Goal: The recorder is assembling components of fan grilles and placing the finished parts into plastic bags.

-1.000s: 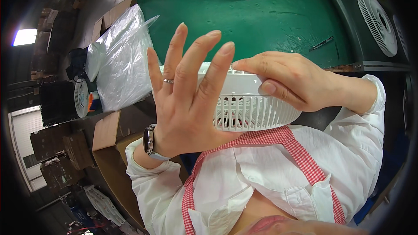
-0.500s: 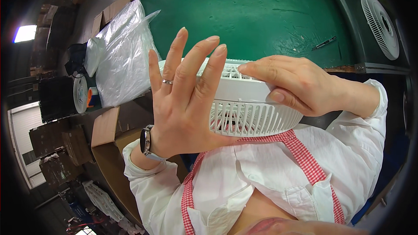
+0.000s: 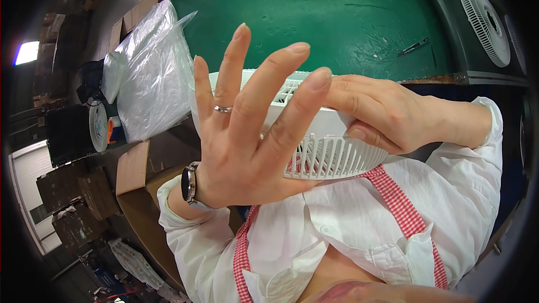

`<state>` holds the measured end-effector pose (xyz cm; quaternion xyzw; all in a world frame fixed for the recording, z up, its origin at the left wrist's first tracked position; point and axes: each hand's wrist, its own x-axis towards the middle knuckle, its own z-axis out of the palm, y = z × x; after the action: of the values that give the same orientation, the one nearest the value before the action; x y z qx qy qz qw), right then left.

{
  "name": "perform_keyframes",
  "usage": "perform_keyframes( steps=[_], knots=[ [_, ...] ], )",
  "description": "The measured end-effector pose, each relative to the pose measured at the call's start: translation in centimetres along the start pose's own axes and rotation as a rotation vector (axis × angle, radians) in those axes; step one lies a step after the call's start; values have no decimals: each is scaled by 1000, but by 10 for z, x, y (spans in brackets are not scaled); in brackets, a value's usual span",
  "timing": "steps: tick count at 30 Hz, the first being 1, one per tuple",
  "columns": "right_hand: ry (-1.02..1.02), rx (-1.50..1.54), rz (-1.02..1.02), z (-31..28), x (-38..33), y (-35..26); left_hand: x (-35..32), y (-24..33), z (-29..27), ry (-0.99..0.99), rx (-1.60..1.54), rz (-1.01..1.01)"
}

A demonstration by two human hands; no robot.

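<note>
A white slatted fan grille [image 3: 339, 156] with a smooth band round its rim is held edge-on in front of my chest. My right hand [image 3: 387, 109] grips its right part, fingers over the top edge and thumb against the side band. My left hand [image 3: 247, 134] stands at the grille's left part with its fingers spread wide. It wears a ring, and a watch [image 3: 191, 184] sits on the wrist. The left thumb lies low along the grille's underside. The left hand hides much of the grille's left half.
Beyond my hands lies a green work surface [image 3: 314, 17] with a dark pen-like tool [image 3: 414, 46] on it. Clear plastic bags [image 3: 154, 73] lie at the left edge. Another round white grille [image 3: 484, 24] stands at the right. A cardboard box [image 3: 151, 207] is at lower left.
My left hand's index and middle fingers have swung right across the grille, covering more of it. The right hand keeps its hold on the rim. The view has shifted slightly.
</note>
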<state>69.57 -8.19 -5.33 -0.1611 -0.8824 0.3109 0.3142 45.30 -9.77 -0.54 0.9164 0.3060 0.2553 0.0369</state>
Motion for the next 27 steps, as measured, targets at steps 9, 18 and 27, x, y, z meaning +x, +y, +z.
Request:
perform_keyframes(
  steps=[9,18,27],
  knots=[
    [-12,-33,35,-5,-3,2,12,6,-5,-56,67,-21],
    [354,-415,216,-47,-25,39,-33,-77,-6,289,-28,-201],
    [207,-758,52,-38,42,25,-4,-54,14,130,142,-240]
  ],
)
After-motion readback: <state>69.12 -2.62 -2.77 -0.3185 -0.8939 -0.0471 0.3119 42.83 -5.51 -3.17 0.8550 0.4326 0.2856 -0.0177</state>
